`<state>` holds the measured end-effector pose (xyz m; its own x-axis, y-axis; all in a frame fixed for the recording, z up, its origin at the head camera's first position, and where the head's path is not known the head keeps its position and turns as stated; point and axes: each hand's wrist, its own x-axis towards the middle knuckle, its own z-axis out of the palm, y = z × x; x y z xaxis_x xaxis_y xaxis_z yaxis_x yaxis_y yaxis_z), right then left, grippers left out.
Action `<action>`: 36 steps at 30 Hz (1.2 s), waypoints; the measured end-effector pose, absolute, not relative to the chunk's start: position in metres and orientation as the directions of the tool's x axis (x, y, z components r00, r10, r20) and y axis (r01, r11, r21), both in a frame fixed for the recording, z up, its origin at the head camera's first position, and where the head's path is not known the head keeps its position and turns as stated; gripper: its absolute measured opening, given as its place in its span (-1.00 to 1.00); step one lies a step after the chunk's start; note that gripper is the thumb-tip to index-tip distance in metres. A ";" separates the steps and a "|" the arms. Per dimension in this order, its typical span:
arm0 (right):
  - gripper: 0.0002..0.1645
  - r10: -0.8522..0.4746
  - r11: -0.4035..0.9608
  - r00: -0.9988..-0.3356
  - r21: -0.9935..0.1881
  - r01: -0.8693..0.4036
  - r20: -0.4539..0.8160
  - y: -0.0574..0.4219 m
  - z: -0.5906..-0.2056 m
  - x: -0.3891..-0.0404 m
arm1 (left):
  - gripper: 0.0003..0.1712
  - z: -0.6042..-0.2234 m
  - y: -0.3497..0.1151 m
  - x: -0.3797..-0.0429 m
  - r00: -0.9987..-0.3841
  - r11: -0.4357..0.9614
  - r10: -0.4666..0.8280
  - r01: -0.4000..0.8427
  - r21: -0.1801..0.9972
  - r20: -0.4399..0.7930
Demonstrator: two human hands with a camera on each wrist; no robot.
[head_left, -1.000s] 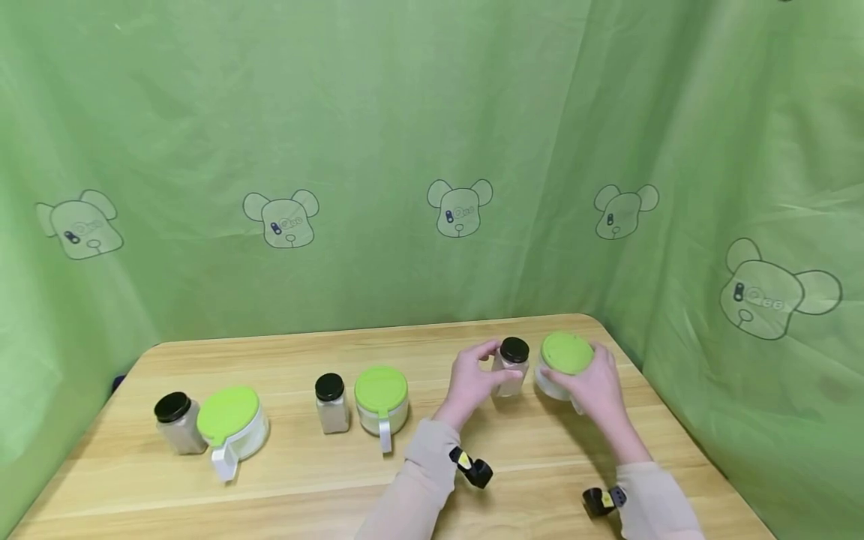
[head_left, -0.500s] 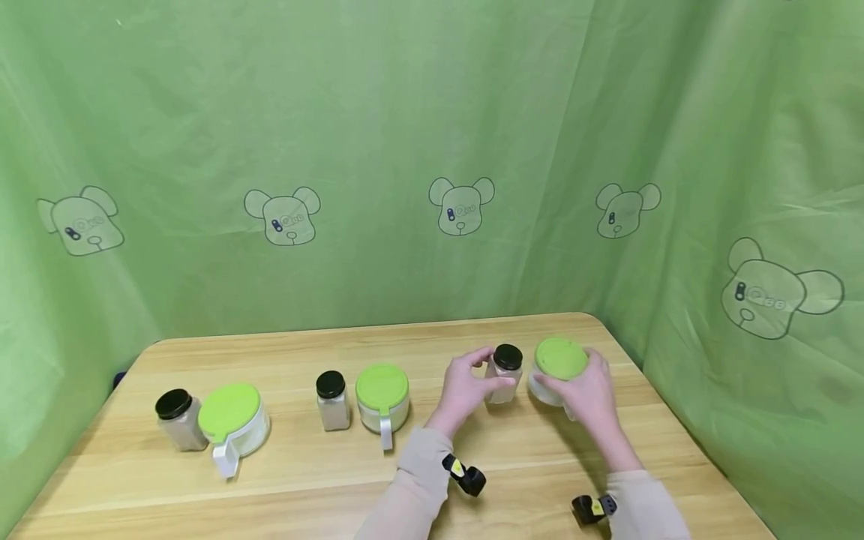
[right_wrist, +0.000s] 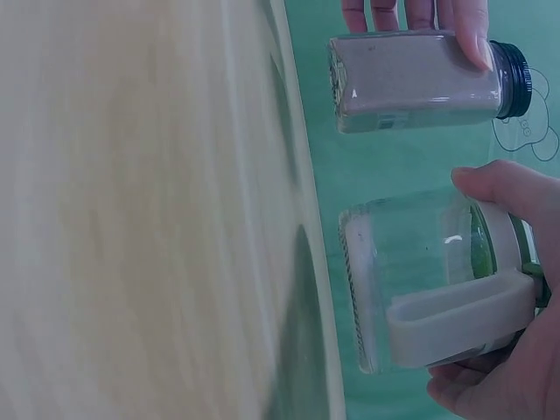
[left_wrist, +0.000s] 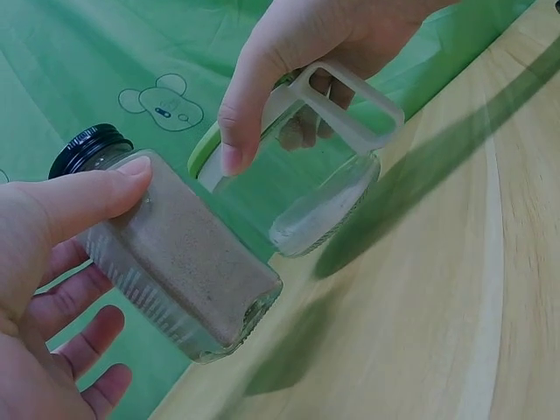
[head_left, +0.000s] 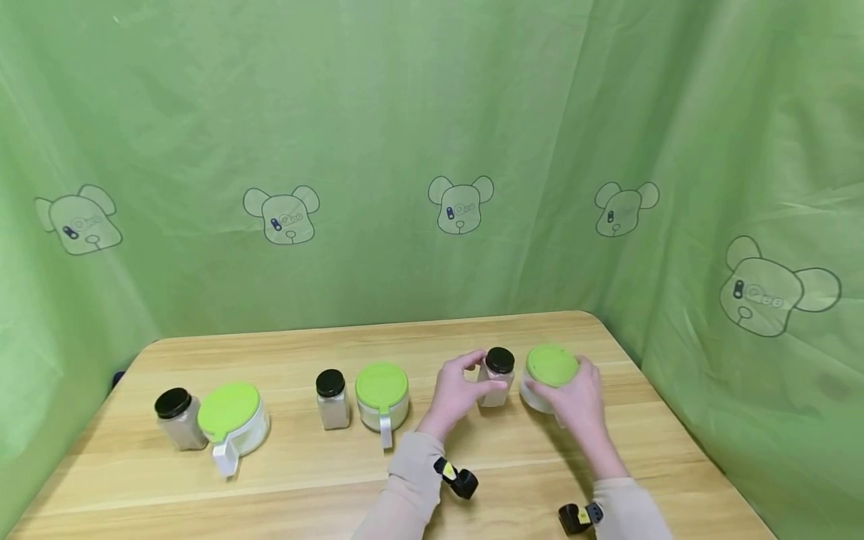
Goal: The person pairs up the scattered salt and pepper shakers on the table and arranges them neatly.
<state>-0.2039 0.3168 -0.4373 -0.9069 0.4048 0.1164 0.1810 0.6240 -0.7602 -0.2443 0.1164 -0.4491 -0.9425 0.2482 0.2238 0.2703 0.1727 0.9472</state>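
My left hand [head_left: 454, 391] grips a square glass spice jar [head_left: 496, 386] by its upper part, thumb on the near side. The jar has a black lid and is filled with greyish powder [left_wrist: 188, 254]. To its right, my right hand [head_left: 578, 391] holds a round glass seasoning jar [head_left: 552, 365] with a green lid and a white handle, thumb and fingers around the lid end. A little white powder [left_wrist: 315, 219] lies in its bottom. In the wrist views both jars appear raised off the table, side by side with a gap between them.
On the wooden table [head_left: 270, 495], another black-lidded jar [head_left: 334, 411] stands beside a green-lidded jar [head_left: 382, 386] in the middle. A similar pair, a black-lidded jar [head_left: 184, 431] and a green-lidded jar [head_left: 229, 412], is at the left. A green curtain [head_left: 378, 277] hangs behind.
Both hands have shifted left and slightly nearer to me, carrying the spice jar and the seasoning jar together. The two pairs of jars on the left have stayed where they were.
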 end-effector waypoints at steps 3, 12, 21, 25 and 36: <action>0.27 0.412 0.621 -0.903 -0.763 0.180 0.122 0.314 -0.439 -0.204 | -0.41 -0.449 0.115 -0.244 -0.941 0.173 0.258 0.267 0.948 0.218; 0.26 0.432 0.606 -0.895 -0.771 0.194 0.114 0.305 -0.440 -0.203 | -0.38 -0.449 0.110 -0.242 -0.951 0.187 0.249 0.231 0.955 0.181; 0.26 0.418 0.606 -0.903 -0.771 0.194 0.102 0.298 -0.442 -0.205 | -0.39 -0.454 0.107 -0.245 -0.955 0.188 0.242 0.218 0.958 0.170; 0.26 0.412 0.622 -0.907 -0.756 0.205 0.093 0.298 -0.442 -0.205 | -0.40 -0.456 0.107 -0.245 -0.956 0.192 0.242 0.213 0.958 0.164; 0.28 0.384 0.614 -0.923 -0.754 0.233 0.028 0.296 -0.444 -0.202 | -0.36 -0.463 0.105 -0.244 -0.963 0.211 0.229 0.190 0.959 0.141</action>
<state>-0.2017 0.2963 -0.4440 -0.9229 0.3841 0.0279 0.2330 0.6145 -0.7537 -0.2436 0.1046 -0.4634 -0.9633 0.2287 0.1408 0.1903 0.2114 0.9587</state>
